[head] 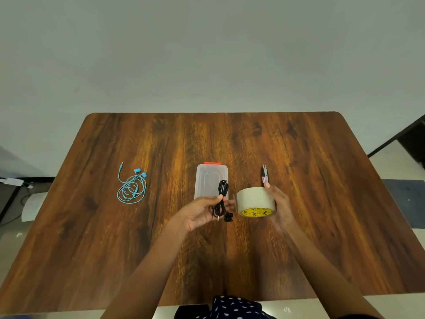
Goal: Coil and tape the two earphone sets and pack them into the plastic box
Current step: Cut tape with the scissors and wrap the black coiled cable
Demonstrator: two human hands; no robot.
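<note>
My left hand (202, 211) pinches a coiled bundle of black earphones (222, 199), held above the table in front of the clear plastic box (207, 180). The box lies at the table's middle with its red-clasped lid on. My right hand (279, 203) grips a roll of beige tape (255, 202) with a yellow core, just right of the black bundle. A loose coil of blue earphones (132, 186) lies on the table to the left, apart from both hands.
A small thread snipper (265, 174) lies on the wooden table (322, 203) just beyond the tape roll. The table's front edge runs close to my body. Floor, cables and dark furniture show past the left and right edges.
</note>
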